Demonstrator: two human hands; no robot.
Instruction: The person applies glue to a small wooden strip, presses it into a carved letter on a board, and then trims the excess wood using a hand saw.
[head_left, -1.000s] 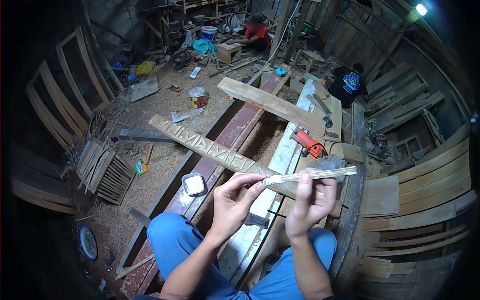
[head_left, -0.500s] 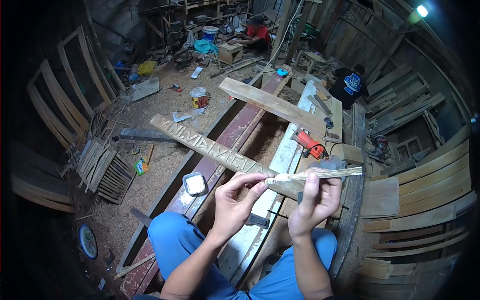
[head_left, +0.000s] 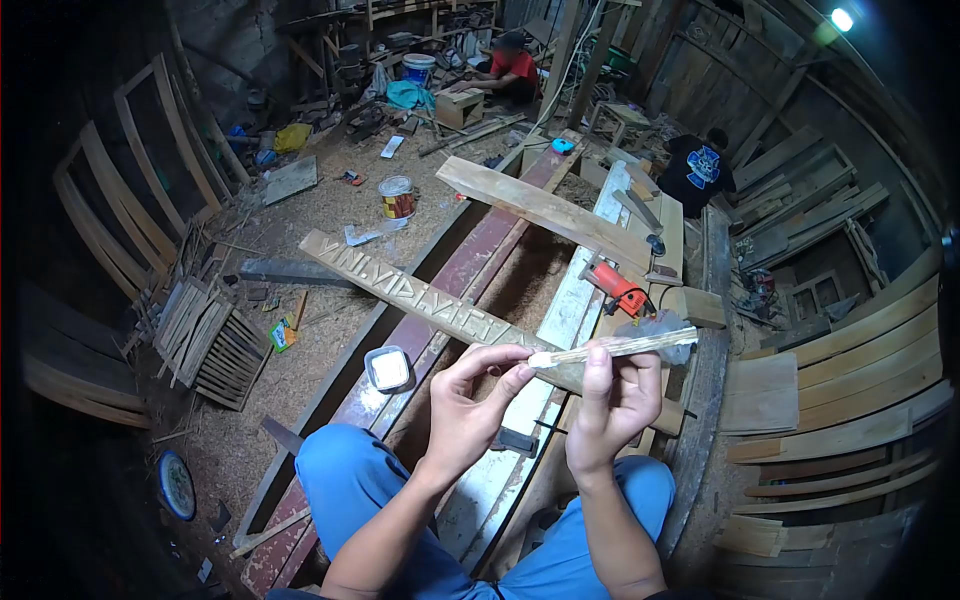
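My right hand [head_left: 612,400] grips a slim wooden stick [head_left: 640,345] between thumb and fingers, its left end coated in white paste. At that white end, the thumb and forefinger of my left hand [head_left: 470,395] are pinched together. A small pale piece is in this pinch, mostly hidden now by fingers and paste. Beneath both hands lies a wooden board carved with letters [head_left: 400,290], set across the planks. A small tub of white paste [head_left: 388,369] rests on the reddish plank to the left of my left hand.
A red power tool [head_left: 618,287] lies on the planks beyond my right hand. Another bare board [head_left: 540,205] crosses farther away. A paint can [head_left: 397,198] stands on the shavings-covered floor. Two people work at the back, one in a red shirt [head_left: 515,72], one in black [head_left: 700,168].
My right hand has shifted left with the stick, bringing its white end up against my left fingertips. My left hand has stayed almost in place.
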